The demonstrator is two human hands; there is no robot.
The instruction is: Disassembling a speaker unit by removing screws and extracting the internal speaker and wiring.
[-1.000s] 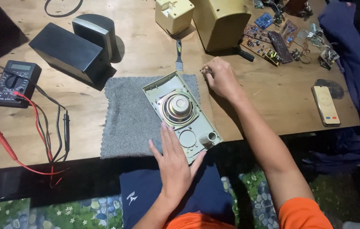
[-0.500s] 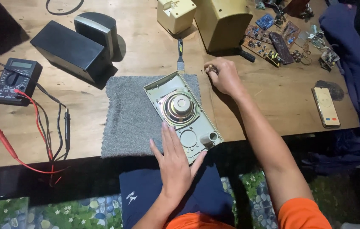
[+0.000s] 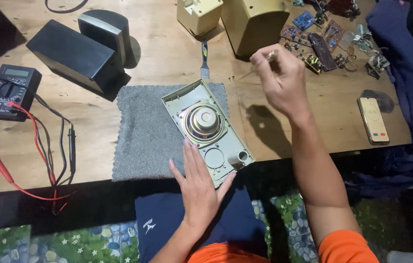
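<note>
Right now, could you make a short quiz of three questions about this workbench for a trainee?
1. True or false: the left hand lies flat on the speaker panel.
2. What lies under the panel: A grey cloth, B circuit board, C phone?
3. What does the raised right hand pinch?

Key:
1. True.
2. A, the grey cloth.
3. A small thin object, too blurred to identify.

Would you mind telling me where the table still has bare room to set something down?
Bare wood lies between the speaker panel and the remote, under the right hand. Another patch sits between the towel and the multimeter leads. The far right corner, with circuit boards, is crowded.
</note>
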